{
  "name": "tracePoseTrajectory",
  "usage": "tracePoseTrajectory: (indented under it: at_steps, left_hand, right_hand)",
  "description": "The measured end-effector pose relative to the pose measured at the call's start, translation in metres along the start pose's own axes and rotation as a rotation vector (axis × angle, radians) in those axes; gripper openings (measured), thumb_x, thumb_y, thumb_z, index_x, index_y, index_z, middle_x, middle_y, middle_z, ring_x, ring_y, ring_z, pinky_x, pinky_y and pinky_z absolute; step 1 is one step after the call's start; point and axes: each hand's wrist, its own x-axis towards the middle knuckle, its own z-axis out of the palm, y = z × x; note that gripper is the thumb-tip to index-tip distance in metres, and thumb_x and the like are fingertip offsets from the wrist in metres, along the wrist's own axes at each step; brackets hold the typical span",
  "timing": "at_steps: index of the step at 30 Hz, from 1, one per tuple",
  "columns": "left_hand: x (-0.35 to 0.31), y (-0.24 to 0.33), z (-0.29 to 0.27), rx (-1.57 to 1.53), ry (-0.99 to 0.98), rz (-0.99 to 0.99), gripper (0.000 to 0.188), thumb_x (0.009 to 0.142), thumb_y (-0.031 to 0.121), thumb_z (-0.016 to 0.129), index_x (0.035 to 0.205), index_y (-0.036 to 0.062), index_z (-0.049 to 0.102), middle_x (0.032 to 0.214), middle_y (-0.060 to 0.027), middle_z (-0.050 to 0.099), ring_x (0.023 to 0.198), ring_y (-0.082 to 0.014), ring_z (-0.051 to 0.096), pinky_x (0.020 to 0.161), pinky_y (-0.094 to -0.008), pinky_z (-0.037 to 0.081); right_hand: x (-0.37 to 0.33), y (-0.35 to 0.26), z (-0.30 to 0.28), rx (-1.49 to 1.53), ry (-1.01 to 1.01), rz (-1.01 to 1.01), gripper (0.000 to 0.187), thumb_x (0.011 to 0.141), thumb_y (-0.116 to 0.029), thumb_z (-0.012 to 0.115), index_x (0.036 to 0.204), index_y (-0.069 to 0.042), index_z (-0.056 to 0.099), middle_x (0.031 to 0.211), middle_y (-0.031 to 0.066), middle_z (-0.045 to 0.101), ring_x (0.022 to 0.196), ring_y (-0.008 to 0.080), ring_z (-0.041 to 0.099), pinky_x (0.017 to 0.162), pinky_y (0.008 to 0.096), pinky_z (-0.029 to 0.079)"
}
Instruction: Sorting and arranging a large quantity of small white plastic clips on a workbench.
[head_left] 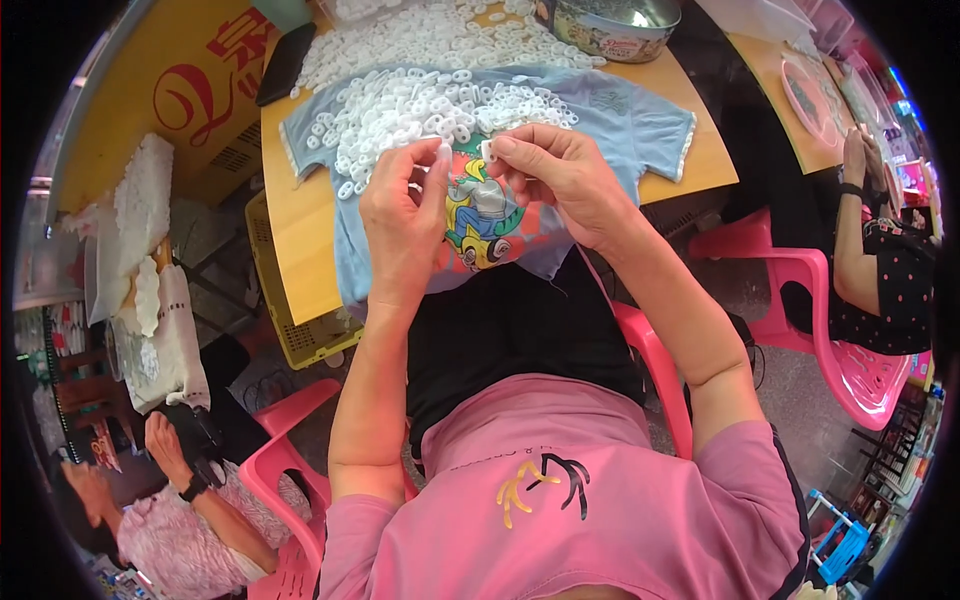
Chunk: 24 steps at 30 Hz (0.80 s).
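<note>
One white piece in your right fingers, and many loose ones in front of you

Your right hand (565,175) is closed at the fingertips on a small white plastic piece (488,150), and holds it above the cartoon print of the light-blue cotton shirt (650,130). This shirt lies spread on the yellow wooden table (295,280). Your left hand (400,210) is just beside, a narrow gap away, with thumb and forefinger brought near each other. Something white shows at their tips, but I cannot tell if it is a second piece or only a fingernail

As for the progress, I must judge carefully. On the shirt there are two heaps: the larger heap of white oval pieces with holes (390,110) on your left, and the smaller heap of white, flatter-looking pieces (525,105) on your right. They almost meet in the middle. Behind the shirt, a wide spread of similar white pieces (430,40) covers the far part of the table, near the round metal tin (620,40)

It seems to me that much handling is left, because so many pieces lie loose. Which heap is finished, if any, the view does not show, and the piece in your right fingers is not yet put down
</note>
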Motion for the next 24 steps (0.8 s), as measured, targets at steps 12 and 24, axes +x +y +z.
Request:
tracePoseTrajectory:
  at_steps: [12,24]
  left_hand:
    - [-0.013,0.028,0.016,-0.327,-0.135,-0.159,0.013,0.092,0.010,0.065,0.102,0.0006,0.064,0.090,-0.0032,0.066,0.073,-0.0069,0.058,0.065,-0.0231,0.048]
    - [-0.007,0.035,0.014,-0.866,-0.266,-0.560,0.014,0.092,0.014,0.064,0.094,0.0006,0.062,0.077,-0.0044,0.063,0.064,-0.0100,0.059,0.054,-0.0204,0.043]
  right_hand:
    - [-0.011,-0.002,-0.005,0.105,0.042,0.022,0.021,0.093,-0.022,0.065,0.097,-0.002,0.067,0.081,0.0019,0.065,0.064,0.0053,0.056,0.055,0.0195,0.047]
    - [-0.019,-0.003,-0.011,-0.222,0.004,-0.262,0.019,0.092,-0.008,0.064,0.108,0.003,0.065,0.093,0.0047,0.065,0.079,0.0098,0.062,0.070,0.0227,0.051]
